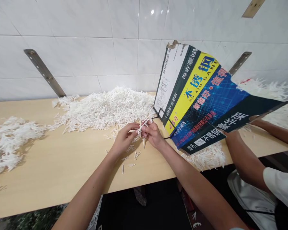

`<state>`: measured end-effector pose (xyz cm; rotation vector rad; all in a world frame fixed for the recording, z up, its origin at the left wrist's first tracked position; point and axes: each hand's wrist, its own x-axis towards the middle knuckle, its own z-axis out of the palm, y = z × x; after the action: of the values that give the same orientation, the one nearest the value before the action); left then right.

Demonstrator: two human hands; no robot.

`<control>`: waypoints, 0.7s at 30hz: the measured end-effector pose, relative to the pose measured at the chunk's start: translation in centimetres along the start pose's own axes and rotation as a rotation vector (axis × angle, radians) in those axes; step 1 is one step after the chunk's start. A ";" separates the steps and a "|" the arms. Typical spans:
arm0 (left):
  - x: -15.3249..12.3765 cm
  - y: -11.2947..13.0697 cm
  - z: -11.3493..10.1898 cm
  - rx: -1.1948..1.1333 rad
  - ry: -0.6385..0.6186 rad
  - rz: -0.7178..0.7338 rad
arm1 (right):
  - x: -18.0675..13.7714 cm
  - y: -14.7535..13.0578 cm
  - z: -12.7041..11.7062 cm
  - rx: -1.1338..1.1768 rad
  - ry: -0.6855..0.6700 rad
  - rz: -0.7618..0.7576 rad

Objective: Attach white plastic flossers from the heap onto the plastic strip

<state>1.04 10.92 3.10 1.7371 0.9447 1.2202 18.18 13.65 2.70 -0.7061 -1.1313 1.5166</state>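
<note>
My left hand (126, 135) and my right hand (153, 133) meet above the table, fingertips pinched on a thin white branched plastic piece (144, 125). Some of its prongs stick out between the fingers, and one hangs below them. Right behind the hands rises a large heap of similar thin white plastic pieces (110, 107). Small loose white sticks (123, 168) lie scattered on the wood below my hands. The exact shape of the held piece is partly hidden by my fingers.
A printed cardboard sheet (194, 95) stands upright to the right, with a black wire holder (161, 112) at its foot. Beyond it are another person's arms (244, 153) and more white pieces (278, 95). Another heap (12, 140) lies left on the table (62, 169). Metal brackets (44, 72) project from the tiled wall.
</note>
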 end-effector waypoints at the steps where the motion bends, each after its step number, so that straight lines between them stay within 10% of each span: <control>1: 0.0 0.1 0.1 -0.011 0.005 -0.010 | 0.0 0.0 0.1 -0.052 0.000 -0.012; 12: 0.0 -1.0 -0.1 0.036 0.223 -0.088 | 0.0 0.4 0.2 -0.282 0.045 -0.067; 21: -0.1 -1.4 -0.5 0.422 0.076 0.066 | 0.0 0.5 0.0 -0.282 -0.060 -0.065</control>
<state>0.31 11.49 1.95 2.0722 1.2690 1.1958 18.03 13.70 2.27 -0.8091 -1.4176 1.3443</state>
